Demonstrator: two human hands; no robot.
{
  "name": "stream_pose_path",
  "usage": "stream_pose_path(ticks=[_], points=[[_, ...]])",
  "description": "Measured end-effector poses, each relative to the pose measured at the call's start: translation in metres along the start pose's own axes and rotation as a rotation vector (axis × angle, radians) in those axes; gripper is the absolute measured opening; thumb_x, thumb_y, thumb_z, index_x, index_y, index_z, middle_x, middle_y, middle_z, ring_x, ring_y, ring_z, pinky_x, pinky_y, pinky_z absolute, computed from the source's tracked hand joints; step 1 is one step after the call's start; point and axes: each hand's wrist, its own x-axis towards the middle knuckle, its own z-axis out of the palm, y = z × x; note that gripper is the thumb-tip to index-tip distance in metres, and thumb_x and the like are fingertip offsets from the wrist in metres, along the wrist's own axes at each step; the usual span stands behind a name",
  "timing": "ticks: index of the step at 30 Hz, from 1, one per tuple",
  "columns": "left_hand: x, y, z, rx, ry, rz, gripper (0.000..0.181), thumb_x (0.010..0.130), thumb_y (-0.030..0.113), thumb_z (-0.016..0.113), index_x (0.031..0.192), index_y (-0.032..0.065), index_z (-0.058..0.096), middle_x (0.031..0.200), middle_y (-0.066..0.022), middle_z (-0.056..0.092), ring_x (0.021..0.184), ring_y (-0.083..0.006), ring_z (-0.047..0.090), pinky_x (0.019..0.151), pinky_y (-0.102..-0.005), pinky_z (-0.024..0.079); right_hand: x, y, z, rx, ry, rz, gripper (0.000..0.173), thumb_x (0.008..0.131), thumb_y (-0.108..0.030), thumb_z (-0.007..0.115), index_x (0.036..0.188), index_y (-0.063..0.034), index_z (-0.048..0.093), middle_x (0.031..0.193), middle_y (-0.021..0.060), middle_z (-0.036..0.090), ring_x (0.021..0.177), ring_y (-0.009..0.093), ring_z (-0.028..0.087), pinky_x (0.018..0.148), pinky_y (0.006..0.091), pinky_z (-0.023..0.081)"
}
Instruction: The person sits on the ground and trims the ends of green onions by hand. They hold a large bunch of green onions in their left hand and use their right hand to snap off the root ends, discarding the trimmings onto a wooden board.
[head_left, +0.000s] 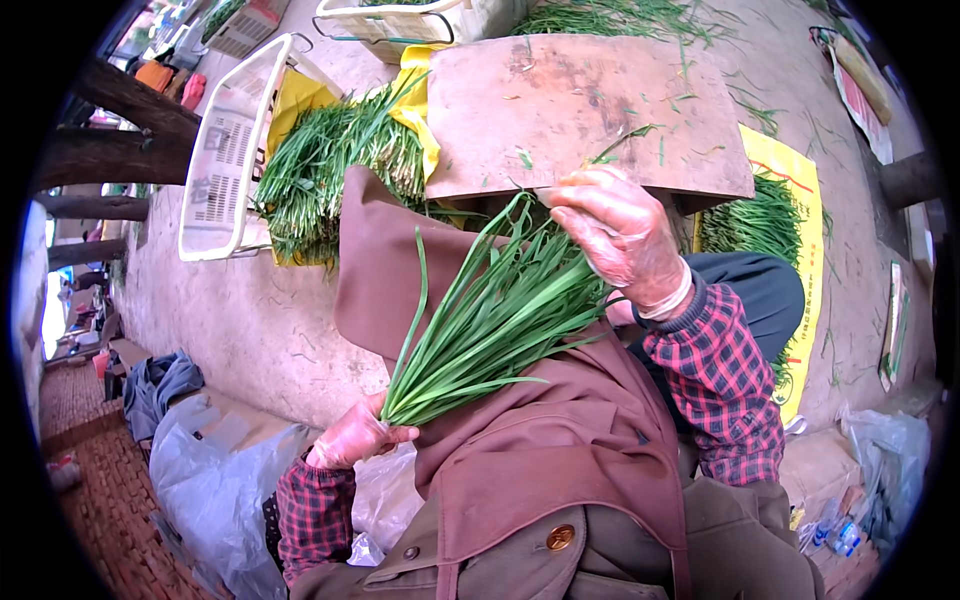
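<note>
A bunch of long green leaves, resembling garlic chives (487, 322), lies slantwise over my lap and the brown apron (540, 390). My left hand (360, 435), in a thin clear glove, grips one end of the bunch at the lower left. At the leaves' far end is my right hand (615, 225), also gloved, with its thumb and fingers pinched together by the edge of the wooden board (585, 105). Whether a leaf is between those fingertips cannot be told. Loose leaf scraps lie on the board.
Left of the board, a pile of chives (337, 165) rests on yellow sacking beside a tipped white plastic crate (225, 157). More chives (757, 221) lie on a yellow sack (806, 300) to the right. Another crate (405, 30) stands beyond. Plastic bags (217, 487) are at the lower left.
</note>
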Motion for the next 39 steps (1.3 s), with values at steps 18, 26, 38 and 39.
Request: stream_pose_path(ticks=[18, 26, 38, 39], points=[[-0.005, 0.028, 0.004, 0.446, -0.019, 0.157, 0.048, 0.085, 0.005, 0.074, 0.130, 0.0038, 0.056, 0.104, -0.0102, 0.069, 0.095, -0.0177, 0.063, 0.083, -0.0342, 0.052, 0.011, 0.003, 0.081, 0.324, -0.523, 0.372, 0.045, 0.083, -0.038, 0.078, 0.104, 0.0001, 0.067, 0.074, 0.0105, 0.067, 0.066, 0.017, 0.064, 0.063, 0.0336, 0.050], [-0.005, 0.030, 0.001, 0.560, 0.003, 0.213, 0.048, 0.084, 0.004, 0.074, 0.129, 0.0042, 0.056, 0.099, -0.0142, 0.070, 0.090, -0.0247, 0.066, 0.081, -0.0378, 0.052, -0.006, 0.000, 0.093, 0.845, -0.382, 0.650, 0.016, 0.095, -0.017, 0.065, 0.093, -0.0037, 0.074, 0.070, -0.0009, 0.065, 0.063, 0.004, 0.057, 0.055, 0.0210, 0.044], [-0.001, 0.015, -0.003, 0.167, 0.039, 0.011, 0.044, 0.087, 0.006, 0.075, 0.128, 0.0089, 0.059, 0.082, 0.0038, 0.058, 0.063, -0.0048, 0.047, 0.053, -0.0230, 0.041, -0.026, 0.079, -0.031, -0.152, 0.064, 0.194, 0.018, 0.089, -0.011, 0.065, 0.103, 0.0000, 0.071, 0.089, 0.0143, 0.070, 0.084, 0.026, 0.068, 0.074, 0.0323, 0.052], [-0.002, 0.012, -0.002, 0.140, 0.049, 0.006, 0.039, 0.087, 0.005, 0.075, 0.123, 0.0089, 0.060, 0.081, 0.0054, 0.057, 0.062, -0.0039, 0.046, 0.052, -0.0227, 0.040, -0.028, 0.075, -0.035, -0.106, 0.047, 0.241, 0.018, 0.089, -0.011, 0.066, 0.103, -0.0002, 0.072, 0.088, 0.0137, 0.070, 0.083, 0.025, 0.068, 0.073, 0.0320, 0.052]])
